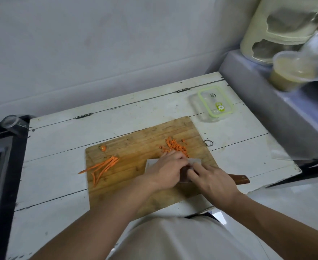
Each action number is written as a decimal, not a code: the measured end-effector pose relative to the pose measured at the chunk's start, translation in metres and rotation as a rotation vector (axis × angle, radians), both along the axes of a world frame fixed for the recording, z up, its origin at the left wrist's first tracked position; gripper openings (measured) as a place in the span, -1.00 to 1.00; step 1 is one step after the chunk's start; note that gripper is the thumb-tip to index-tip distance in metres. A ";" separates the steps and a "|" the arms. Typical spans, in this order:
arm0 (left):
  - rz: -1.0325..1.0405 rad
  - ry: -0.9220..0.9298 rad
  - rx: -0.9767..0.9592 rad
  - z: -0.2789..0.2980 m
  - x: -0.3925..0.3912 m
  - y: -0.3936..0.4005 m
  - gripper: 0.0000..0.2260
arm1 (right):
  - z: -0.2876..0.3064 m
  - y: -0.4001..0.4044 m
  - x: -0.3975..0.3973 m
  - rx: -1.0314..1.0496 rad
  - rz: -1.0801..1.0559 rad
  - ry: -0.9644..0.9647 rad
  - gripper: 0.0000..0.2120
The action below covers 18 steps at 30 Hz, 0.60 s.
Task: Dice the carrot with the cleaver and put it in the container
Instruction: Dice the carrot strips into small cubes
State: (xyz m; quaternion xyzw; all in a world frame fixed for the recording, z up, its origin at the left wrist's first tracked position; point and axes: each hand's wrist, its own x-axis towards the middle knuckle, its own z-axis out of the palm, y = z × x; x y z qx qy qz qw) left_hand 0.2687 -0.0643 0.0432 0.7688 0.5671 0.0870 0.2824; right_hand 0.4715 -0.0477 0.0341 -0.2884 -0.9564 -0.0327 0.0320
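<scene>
On the wooden cutting board (135,143) lies a pile of diced carrot (175,146) at the far right. Several long carrot strips (102,167) lie at the board's left, and a small carrot end (103,148) sits behind them. The cleaver (197,160) lies near the dice, its wooden handle (238,179) pointing right. My right hand (213,180) grips the cleaver where handle meets blade. My left hand (166,167) lies over the blade, fingers reaching the dice. The clear container (215,104) with a green-rimmed lid stands behind the board at the right, lid on.
The white wooden table (60,147) ends at a black sink unit (13,156) on the left, with a glass (11,121) on its corner. A raised grey ledge (266,102) on the right carries a plastic cup (295,72) and a cream appliance (278,29).
</scene>
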 end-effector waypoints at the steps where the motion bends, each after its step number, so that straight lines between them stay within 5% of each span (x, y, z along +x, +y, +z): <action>1: 0.005 0.021 -0.016 -0.002 0.000 0.006 -0.57 | 0.000 -0.001 -0.001 0.003 0.007 -0.007 -0.79; 6: 0.242 0.016 0.002 0.007 -0.016 0.022 -0.50 | 0.011 -0.011 -0.007 -0.027 -0.062 -0.013 -0.77; 9: 0.515 -0.163 0.022 0.025 -0.052 0.009 -0.68 | 0.014 -0.023 -0.011 -0.158 -0.179 0.022 -0.77; 14: 1.027 -0.165 0.284 0.023 -0.139 -0.041 -0.83 | 0.024 -0.046 -0.039 -0.343 -0.264 0.197 -0.81; 18: 0.985 0.006 0.283 -0.013 -0.183 -0.075 -0.85 | 0.023 -0.054 -0.059 -0.438 -0.333 0.100 -0.81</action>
